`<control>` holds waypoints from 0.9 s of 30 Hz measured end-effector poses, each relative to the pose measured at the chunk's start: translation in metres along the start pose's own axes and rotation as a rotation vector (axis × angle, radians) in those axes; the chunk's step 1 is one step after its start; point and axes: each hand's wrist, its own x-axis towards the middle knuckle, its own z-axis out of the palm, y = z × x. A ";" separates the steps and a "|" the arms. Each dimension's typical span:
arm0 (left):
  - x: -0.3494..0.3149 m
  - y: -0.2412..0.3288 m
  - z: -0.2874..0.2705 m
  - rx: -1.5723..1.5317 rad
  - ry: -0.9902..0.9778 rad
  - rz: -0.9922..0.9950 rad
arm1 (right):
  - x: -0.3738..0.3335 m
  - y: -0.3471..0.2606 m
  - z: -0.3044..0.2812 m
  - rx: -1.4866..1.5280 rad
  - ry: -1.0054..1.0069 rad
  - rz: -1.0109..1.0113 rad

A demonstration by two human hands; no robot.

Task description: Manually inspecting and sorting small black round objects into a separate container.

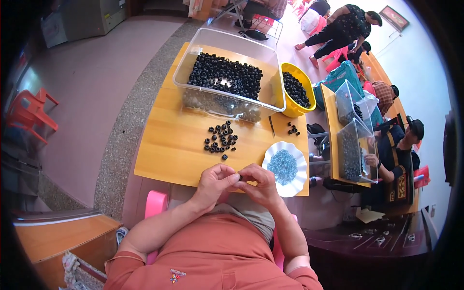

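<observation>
In the head view, a clear bin (237, 44) and a yellow tub (295, 112) of black beads (296, 89) are standing beyond loose beads (223, 138) on the table (166, 150); a white plate (302, 166) is sitting rightward. The curled left hand (212, 183) and right hand (263, 186) are pinching a small black piece (239, 178) by the near edge. Shirt (217, 251) lettering is showing.

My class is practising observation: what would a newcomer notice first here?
Probably the clear bin of black pieces at the far side of the table, with a yellow basin to its right. Then the white scalloped plate of pale blue bits, at the near right corner, and the left hand and right hand meeting at a small dark piece by the near edge.
</observation>
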 end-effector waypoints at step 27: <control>-0.002 0.005 0.003 0.043 -0.115 -0.048 | -0.022 0.014 0.010 0.152 0.102 0.005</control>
